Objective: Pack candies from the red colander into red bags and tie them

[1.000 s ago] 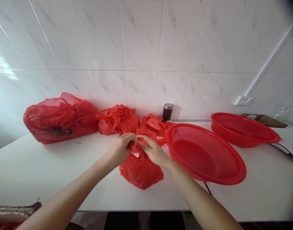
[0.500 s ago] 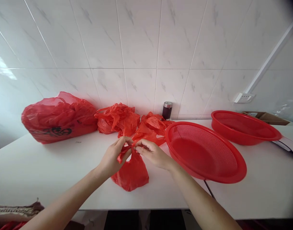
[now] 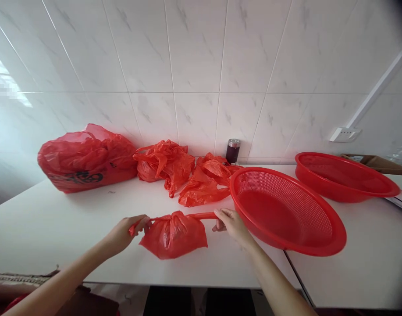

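Note:
A small red plastic bag (image 3: 174, 237) with something inside rests at the front of the white table (image 3: 72, 237). Its neck is gathered at the top, and its two handles are stretched out sideways. My left hand (image 3: 131, 228) is closed on the left handle, with a bit of red plastic poking out past the fingers. On the other side my right hand (image 3: 227, 220) pinches the end of the right handle, close to the rim of a red perforated basket (image 3: 288, 210). What the bag contains cannot be made out.
Crumpled red plastic bags (image 3: 168, 164) lie behind my hands, beside a large stuffed red bag (image 3: 89, 162) at the left. A dark flask (image 3: 233, 151) stands by the tiled wall. Farther right are a second red basket (image 3: 345, 177) and a cardboard box (image 3: 381, 164).
My hands have moved apart, from close together over the bag's neck to either side, drawing the handles out. The bag's top is now bunched tight, and the view has shifted slightly.

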